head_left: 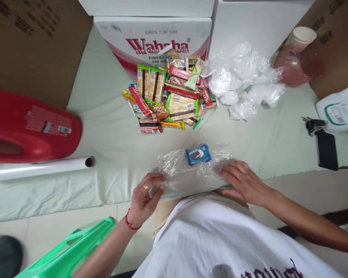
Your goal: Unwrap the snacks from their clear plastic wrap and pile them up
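A sheet of clear plastic wrap (188,188) stretches between my hands at the table's near edge, its front part thick and rounded like a roll. On its crinkled far part lies a small blue snack packet (198,155). My left hand (146,197), with a ring and a red bracelet, pinches the wrap's left end between thumb and fingers. At the right end, my right hand (243,182) grips the wrap, fingers over the top and thumb lower down. Beyond them is a heap of wrapped snack bars and biscuits (182,106).
Crumpled clear-wrapped bundles (246,73) lie right of the snacks, before white cartons (156,31). A red jug (31,125) and white roll (46,168) are left. Keys, a black phone (327,150), a white bottle (342,108) and a paper cup (300,40) are right. A green stool (72,247) stands below.
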A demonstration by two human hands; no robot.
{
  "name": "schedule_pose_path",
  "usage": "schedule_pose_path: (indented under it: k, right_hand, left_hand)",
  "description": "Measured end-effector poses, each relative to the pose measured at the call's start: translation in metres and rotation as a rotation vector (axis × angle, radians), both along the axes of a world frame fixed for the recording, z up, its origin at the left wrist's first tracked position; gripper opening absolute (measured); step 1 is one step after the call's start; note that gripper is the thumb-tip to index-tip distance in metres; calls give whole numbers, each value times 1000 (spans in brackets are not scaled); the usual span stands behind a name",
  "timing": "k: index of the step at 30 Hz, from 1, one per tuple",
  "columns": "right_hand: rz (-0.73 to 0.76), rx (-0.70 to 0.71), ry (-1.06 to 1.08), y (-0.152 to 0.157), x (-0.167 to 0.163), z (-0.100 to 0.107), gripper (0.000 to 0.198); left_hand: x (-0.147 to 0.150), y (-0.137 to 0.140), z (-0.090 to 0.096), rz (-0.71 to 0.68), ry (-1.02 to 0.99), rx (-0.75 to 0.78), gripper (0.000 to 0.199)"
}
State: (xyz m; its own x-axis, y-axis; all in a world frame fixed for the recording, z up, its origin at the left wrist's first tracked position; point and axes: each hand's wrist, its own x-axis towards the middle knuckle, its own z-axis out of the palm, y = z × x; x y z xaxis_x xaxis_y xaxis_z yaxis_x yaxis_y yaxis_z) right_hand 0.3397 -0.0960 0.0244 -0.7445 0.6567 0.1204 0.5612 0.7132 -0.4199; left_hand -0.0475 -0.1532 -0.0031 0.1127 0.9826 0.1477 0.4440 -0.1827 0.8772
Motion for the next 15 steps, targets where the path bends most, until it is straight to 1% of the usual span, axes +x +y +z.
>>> schedule_pose_path:
  k: [1, 3, 5, 7, 9, 11, 12, 15]
  right_hand:
    - [-37, 15, 0, -6, 2, -4, 33]
    - [-78, -12, 53, -6, 6, -4, 19]
    - [-59, -133, 150, 6, 8, 6, 13]
    - [-37, -306, 239, 25, 7, 18, 12]
    - [-65, -479, 287, 42, 4, 27, 16]
    - [-141, -657, 311, 56, -1, 29, 24]
    - [-185, -750, 324, 62, -4, 28, 28]
    - [-315, -987, 389, 76, -12, 19, 40]
  left_hand:
    - [-1, 1, 2, -20, 25, 76, 12]
    - [-2, 4, 6, -77, 74, 191, 14]
    - [-3, 9, 7, -163, 69, 197, 14]
    - [-3, 14, 6, -211, -12, 92, 12]
    - [-2, 18, 1, -184, -115, -64, 12]
    - [-1, 22, -4, -104, -180, -185, 14]
    - [0, 23, -6, -60, -188, -221, 16]
    - [5, 27, -9, 75, -137, -264, 25]
